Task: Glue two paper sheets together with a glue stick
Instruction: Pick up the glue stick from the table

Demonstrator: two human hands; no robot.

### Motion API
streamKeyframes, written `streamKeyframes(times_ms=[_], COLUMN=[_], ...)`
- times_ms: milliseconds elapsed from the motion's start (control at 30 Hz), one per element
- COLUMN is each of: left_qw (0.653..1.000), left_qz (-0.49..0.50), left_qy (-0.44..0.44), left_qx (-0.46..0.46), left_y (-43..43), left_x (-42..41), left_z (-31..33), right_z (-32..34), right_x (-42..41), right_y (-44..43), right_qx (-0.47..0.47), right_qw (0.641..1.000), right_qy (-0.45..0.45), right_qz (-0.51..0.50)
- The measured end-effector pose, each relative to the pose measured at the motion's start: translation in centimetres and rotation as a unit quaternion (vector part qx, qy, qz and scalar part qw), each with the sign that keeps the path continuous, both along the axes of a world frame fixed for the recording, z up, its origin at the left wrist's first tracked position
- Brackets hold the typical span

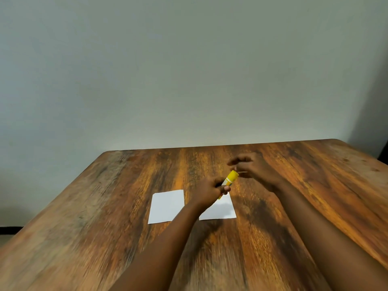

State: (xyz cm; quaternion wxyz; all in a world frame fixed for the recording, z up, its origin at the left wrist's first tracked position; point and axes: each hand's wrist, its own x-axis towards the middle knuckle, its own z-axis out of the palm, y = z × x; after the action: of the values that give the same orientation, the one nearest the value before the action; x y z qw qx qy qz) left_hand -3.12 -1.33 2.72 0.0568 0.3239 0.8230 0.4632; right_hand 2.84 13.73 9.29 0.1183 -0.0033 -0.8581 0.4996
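Note:
Two white paper sheets lie flat side by side on the wooden table [105, 206]: the left sheet [165, 206] and the right sheet [222, 208], partly covered by my left forearm. My left hand [210, 191] grips a yellow glue stick [230, 179] by its lower part, tilted with its yellow cap pointing up and right, above the right sheet's far edge. My right hand [252, 168] hovers just beyond the cap, blurred, fingers spread and curled, holding nothing that I can see.
The table's far edge meets a plain grey-green wall [189, 70]. A dark object [383, 152] shows past the table's right corner. The left table edge drops to the floor [8, 234].

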Motion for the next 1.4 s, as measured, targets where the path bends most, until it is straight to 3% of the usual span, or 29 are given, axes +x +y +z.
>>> streamKeyframes(times_ms=[133, 200, 500, 767, 933, 1167, 1400], left_qw=[1.0, 1.0, 0.998, 0.997, 0.996, 0.981, 0.982], left_qz=[0.006, 0.009, 0.001, -0.026, -0.058, -0.118, -0.088], left_qy=[0.006, 0.01, 0.031, 0.01, -0.055, -0.11, -0.151], left_qx=[-0.008, -0.01, -0.056, -0.067, -0.039, -0.111, -0.072], left_y=[0.0, -0.1, -0.3, -1.0, -1.7, -2.1, -3.1], left_x=[0.1, 0.1, 0.1, -0.3, -0.6, -1.0, -0.4], left_z=[0.0, 0.1, 0.2, 1.1, 1.4, 1.6, 0.4], right_z=[0.1, 0.2, 0.6, -1.4, -1.8, -2.6, -3.7], right_x=[-0.5, -0.5, 0.0, -0.1, 0.0, 0.7, 2.3], right_y=[-0.9, -1.2, -1.9, -1.8, -1.0, -0.4, 1.7], right_qx=[0.172, 0.211, 0.243, 0.274, 0.237, 0.197, 0.048], right_qw=[0.981, 0.971, 0.964, 0.96, 0.971, 0.98, 0.998], right_qy=[-0.062, -0.095, -0.1, -0.022, 0.026, 0.002, -0.012], right_qz=[-0.063, -0.057, -0.034, -0.044, -0.015, 0.005, -0.042])
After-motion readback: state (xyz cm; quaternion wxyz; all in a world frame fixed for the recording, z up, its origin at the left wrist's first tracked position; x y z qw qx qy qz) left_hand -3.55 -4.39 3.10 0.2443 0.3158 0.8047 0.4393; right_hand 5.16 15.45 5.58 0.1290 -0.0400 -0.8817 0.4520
